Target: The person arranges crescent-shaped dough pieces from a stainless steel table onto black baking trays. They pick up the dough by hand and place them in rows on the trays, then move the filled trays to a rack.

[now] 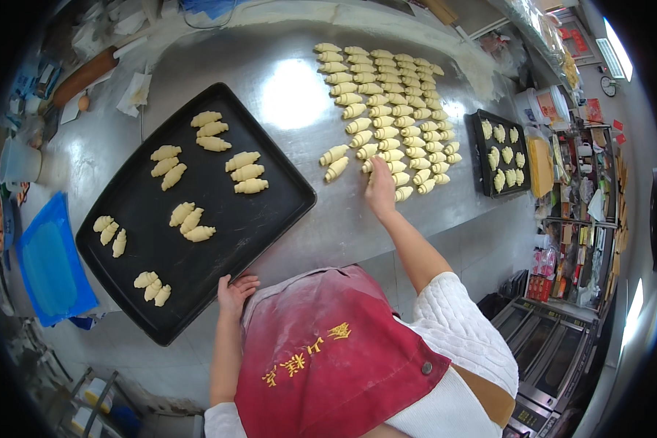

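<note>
A large black baking tray [142, 219] lies at an angle on the steel worktable, its near corner jutting past the front edge. Raw rolled dough pieces [248, 172], shaped like small croissants, sit on it in groups of three. My left hand [238, 293] is at the tray's near edge, thumb by the rim and fingers spread, grasping nothing that shows. My right hand [381, 187] reaches down among rows of similar dough rolls [386, 132] laid on the bare steel. Its fingertips are at a roll near the front left, and the hand hides whether they grip it.
A smaller black tray [479, 153] of shaped dough stands to the right, beside white tubs [547, 105]. At left are a blue sheet [57, 263], a translucent container [21, 161], an egg [84, 103] and a rolling pin [85, 76]. An oven [547, 350] stands lower right.
</note>
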